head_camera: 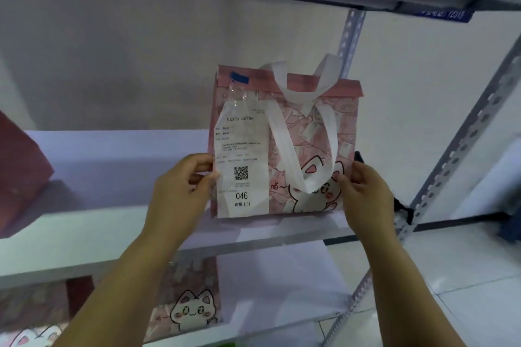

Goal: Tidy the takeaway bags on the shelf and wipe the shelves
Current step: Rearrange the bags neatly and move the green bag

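On the middle shelf (pixel 112 166), at the centre of your view, you held a pink bag (pixel 310 132) upright with a hand on each lower side edge. Your left hand (pixel 180 191) pinched the bag at its eight o'clock, thumb and curled fingers closed over the edge of the receipt (pixel 242 160). Your right hand (pixel 363 194) pinched at four o'clock, thumb on the cartoon-cat print and fingers wrapped round the back. The bag stood near the shelf's front lip; whether its base touched the board could not be told.

The receipt, printed with a QR code and "046", hung down the bag's left half, below a strip of blue tape (pixel 239 77) at eleven o'clock. White handles (pixel 298 132) drooped over the front.

At nine o'clock of the view a red bag (pixel 19 175) leaned, well apart. At six o'clock, on the board below, sat a second cat-print bag (pixel 191 310). A perforated post (pixel 456 155) rose at three o'clock.
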`<state>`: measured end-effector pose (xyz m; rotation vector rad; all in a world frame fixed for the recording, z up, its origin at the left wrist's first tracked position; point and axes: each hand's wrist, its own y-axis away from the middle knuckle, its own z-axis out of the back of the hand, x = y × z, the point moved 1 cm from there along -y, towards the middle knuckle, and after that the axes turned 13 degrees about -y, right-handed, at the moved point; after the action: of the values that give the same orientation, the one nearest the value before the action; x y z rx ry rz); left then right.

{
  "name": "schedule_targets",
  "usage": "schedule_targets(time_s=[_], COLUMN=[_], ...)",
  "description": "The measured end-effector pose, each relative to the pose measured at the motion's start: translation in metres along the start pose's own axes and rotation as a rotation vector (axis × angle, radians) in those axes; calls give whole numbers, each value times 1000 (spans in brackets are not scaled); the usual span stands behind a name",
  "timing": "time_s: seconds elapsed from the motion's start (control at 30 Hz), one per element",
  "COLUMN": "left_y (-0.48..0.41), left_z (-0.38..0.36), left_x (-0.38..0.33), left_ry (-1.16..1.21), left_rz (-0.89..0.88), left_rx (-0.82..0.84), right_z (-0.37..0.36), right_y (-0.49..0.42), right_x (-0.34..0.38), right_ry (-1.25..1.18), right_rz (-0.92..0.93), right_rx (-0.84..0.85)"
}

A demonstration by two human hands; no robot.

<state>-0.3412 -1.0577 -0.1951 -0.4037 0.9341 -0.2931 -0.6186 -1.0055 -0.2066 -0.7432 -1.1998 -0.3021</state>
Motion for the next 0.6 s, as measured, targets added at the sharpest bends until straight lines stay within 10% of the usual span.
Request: schedule_targets(time_s=[0.6], left_y=[20], left_z=[8], left_x=[-25], left_ry=[-120], left_rz=[39], left_rx=[-125], right_z=[19], right_y=[-2], right_x=[30], right_ry=[63], right_rz=[356], right_rx=[2])
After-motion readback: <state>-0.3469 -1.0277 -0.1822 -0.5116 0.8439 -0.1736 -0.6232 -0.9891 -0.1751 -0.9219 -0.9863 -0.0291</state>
